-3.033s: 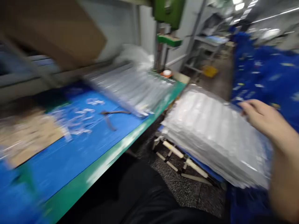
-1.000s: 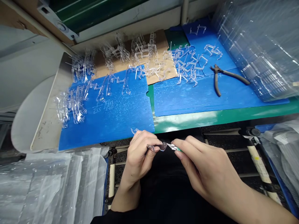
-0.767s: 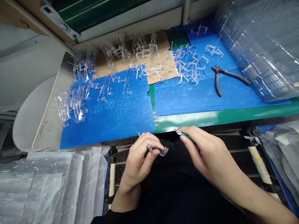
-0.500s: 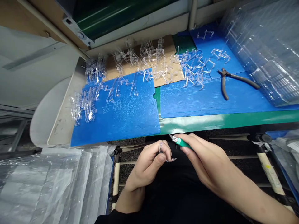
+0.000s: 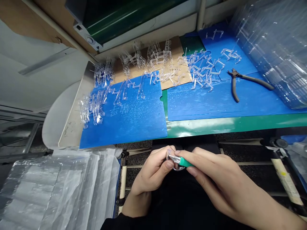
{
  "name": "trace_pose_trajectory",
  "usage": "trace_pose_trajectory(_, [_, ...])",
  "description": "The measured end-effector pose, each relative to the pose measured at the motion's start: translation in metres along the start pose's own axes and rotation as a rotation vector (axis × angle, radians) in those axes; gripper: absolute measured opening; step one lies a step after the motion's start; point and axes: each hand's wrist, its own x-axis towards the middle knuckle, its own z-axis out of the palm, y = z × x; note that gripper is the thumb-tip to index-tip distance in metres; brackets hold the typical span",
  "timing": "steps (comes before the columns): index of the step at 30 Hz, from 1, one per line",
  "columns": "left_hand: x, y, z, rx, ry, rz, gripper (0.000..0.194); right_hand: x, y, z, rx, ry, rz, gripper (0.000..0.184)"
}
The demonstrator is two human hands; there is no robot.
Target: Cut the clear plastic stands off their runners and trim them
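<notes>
My left hand [image 5: 153, 169] pinches a small clear plastic part [image 5: 173, 159] over my lap, just below the bench's green edge [image 5: 216, 125]. My right hand [image 5: 211, 179] grips a green-handled knife [image 5: 182, 162], and its metal tip touches the clear part. On the blue mats [image 5: 124, 118] lie several clear plastic pieces [image 5: 96, 102], with more of them [image 5: 201, 68] heaped further right. Grey pliers [image 5: 237, 83] rest on the right blue mat.
A stack of clear plastic trays [image 5: 275, 41] fills the bench's right end. Plastic-wrapped packs [image 5: 55, 188] lie at lower left beside my lap. A brown cardboard sheet [image 5: 144, 68] sits under some pieces. A white frame tube [image 5: 285, 179] runs below the bench at right.
Three seconds ago my right hand was on a tray stack at my right. Since then both hands have come together at my lap, and the knife tip has moved back onto the clear part.
</notes>
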Motion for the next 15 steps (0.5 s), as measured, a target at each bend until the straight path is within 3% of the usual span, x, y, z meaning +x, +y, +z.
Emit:
trace_pose_trajectory(6, [0.0, -0.001, -0.001, 0.018, -0.002, 0.025, 0.027, -0.005, -0.003, 0.002, 0.137, -0.02, 0.047, 0.05])
trace_pose_trajectory(12, [-0.002, 0.0, 0.001, 0.009, 0.019, 0.016, 0.028, -0.005, -0.001, 0.012, 0.238, 0.041, 0.076, 0.051])
trace_pose_trajectory(15, [-0.005, 0.002, 0.002, -0.012, 0.011, 0.021, 0.029, 0.0, 0.005, 0.014, 0.187, 0.13, 0.104, 0.043])
